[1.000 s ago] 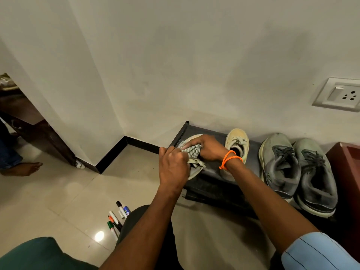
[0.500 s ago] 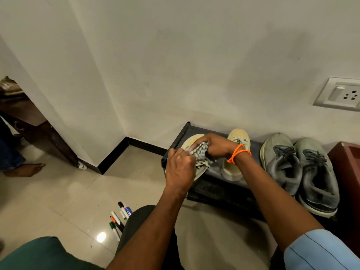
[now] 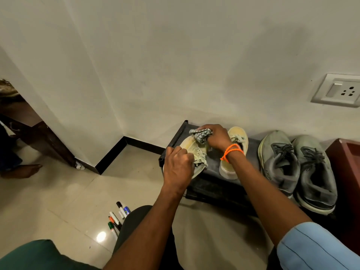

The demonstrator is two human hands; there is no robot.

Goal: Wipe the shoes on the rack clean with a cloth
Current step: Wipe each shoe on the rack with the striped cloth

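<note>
Now right hand (image 3: 217, 137) pressing cloth (image 3: 200, 134) on shoe (image 3: 191, 148), left hand (image 3: 178, 168) gripping

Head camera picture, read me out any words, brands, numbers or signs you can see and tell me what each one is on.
No text can be read anywhere.
Markers on the floor: label on the blue one too small and blurred to read.
Grey shoes: possible side marking, illegible.
Wall socket: no lettering visible.
Cream shoes: none visible.

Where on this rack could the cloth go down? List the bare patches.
Bare rack top shows between the two cream shoes, narrowly. The right end is crowded by the grey pair. The floor tiles left of the rack are free.
</note>
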